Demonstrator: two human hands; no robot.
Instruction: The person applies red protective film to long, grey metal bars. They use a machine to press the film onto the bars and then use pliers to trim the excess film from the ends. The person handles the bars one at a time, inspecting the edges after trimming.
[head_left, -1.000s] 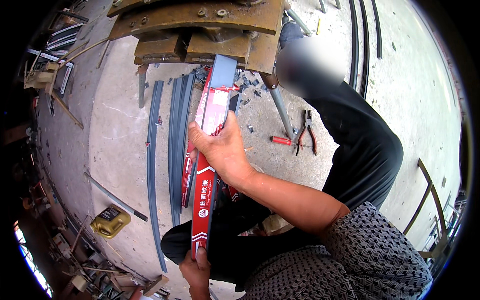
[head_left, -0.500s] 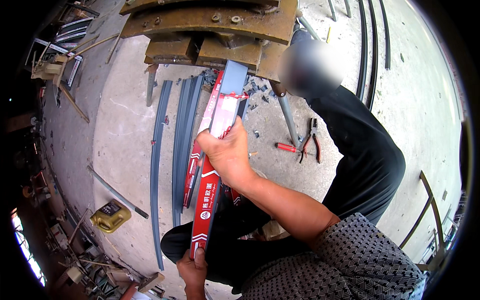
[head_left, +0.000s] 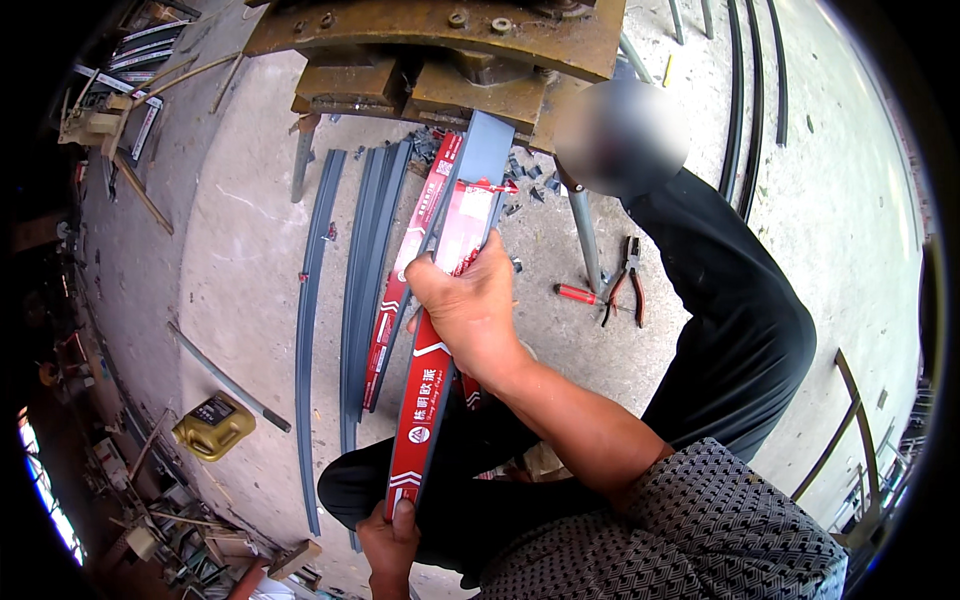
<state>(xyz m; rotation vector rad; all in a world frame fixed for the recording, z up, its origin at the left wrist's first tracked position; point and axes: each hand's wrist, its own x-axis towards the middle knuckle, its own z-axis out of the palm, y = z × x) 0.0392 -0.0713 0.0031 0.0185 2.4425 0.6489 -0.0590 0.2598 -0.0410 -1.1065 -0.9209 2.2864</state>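
Observation:
A long grey profile strip with a red and white printed film on its face slants away from me. Its far end reaches up to the front of a heavy brown metal press-like machine. My right hand is wrapped around the strip's middle, thumb on the left side. Down at the near end, my left hand grips the tip, with the thumb on top. A second red-filmed strip lies just left of the held one, partly covered by it and by my right hand.
More grey strips lie on the floor to the left, near a gold jug and a rod. Pliers and a red-handled tool lie beside a machine leg. Grey offcuts litter the floor under the machine.
The view has shifted slightly. The held strip and both hands appear a little farther right, and the strip's far end sits slightly higher in the picture. Both hands keep their grip.

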